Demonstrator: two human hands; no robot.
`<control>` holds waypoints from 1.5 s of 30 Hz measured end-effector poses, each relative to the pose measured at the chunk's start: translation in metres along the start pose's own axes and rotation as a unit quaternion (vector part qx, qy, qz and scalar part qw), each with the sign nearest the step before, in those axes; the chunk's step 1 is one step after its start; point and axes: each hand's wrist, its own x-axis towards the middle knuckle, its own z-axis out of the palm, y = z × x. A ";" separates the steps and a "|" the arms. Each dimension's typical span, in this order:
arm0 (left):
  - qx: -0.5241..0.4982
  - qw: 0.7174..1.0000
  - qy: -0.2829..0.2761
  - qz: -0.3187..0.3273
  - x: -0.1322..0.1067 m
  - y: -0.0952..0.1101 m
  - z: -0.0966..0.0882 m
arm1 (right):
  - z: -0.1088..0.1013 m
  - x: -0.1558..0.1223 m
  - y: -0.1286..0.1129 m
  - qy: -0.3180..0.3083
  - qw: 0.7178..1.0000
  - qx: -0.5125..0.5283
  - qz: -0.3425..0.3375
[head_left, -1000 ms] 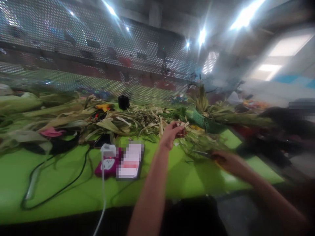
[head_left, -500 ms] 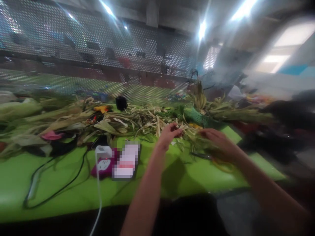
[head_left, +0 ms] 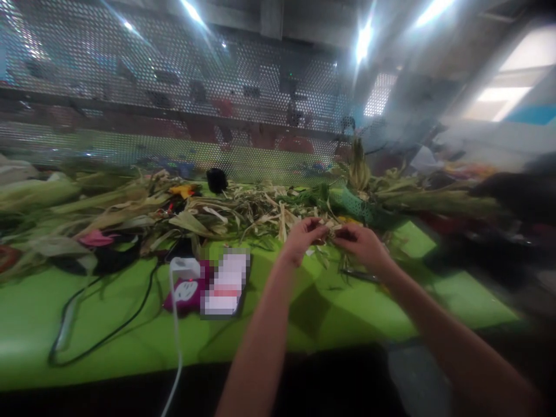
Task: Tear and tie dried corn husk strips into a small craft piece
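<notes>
Near the middle of the bench, my left hand [head_left: 304, 240] pinches a pale strip of dried husk [head_left: 329, 230] between thumb and fingers. My right hand [head_left: 362, 246] comes in from the other side, its fingertips closed on the same small bit of husk. Little space separates the two hands, and the fingers partly hide what they hold. Below my right wrist lies a dark, narrow metal tool [head_left: 359, 274], perhaps scissors; its shape is blurred. Loose dry strips [head_left: 269, 211] are heaped just behind my hands.
A phone [head_left: 226, 284] and a purple power bank [head_left: 187, 294] with a white plug and cable lie left on the green bench [head_left: 130, 341]. Long dried leaves [head_left: 108, 208] spread across the back left. A green perforated basket [head_left: 354, 204] stands behind, before a mesh screen [head_left: 243, 116].
My right hand has moved left, closing in on my left hand, and its fingers are now pinched. My left hand stays nearly in place. The view has shifted slightly.
</notes>
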 end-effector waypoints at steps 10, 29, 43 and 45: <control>0.047 0.997 0.048 0.036 0.005 -0.008 0.003 | 0.013 0.009 -0.009 0.045 0.998 0.046 0.008; 0.009 0.994 0.109 0.024 0.007 -0.010 0.000 | 0.017 0.027 -0.004 0.115 0.990 0.087 -0.012; 0.066 0.990 0.119 0.025 0.007 -0.006 -0.003 | 0.024 0.021 0.018 -0.024 0.998 0.052 -0.015; 0.091 0.989 0.110 0.031 0.008 -0.006 -0.004 | 0.023 0.021 0.019 -0.014 0.999 0.019 -0.041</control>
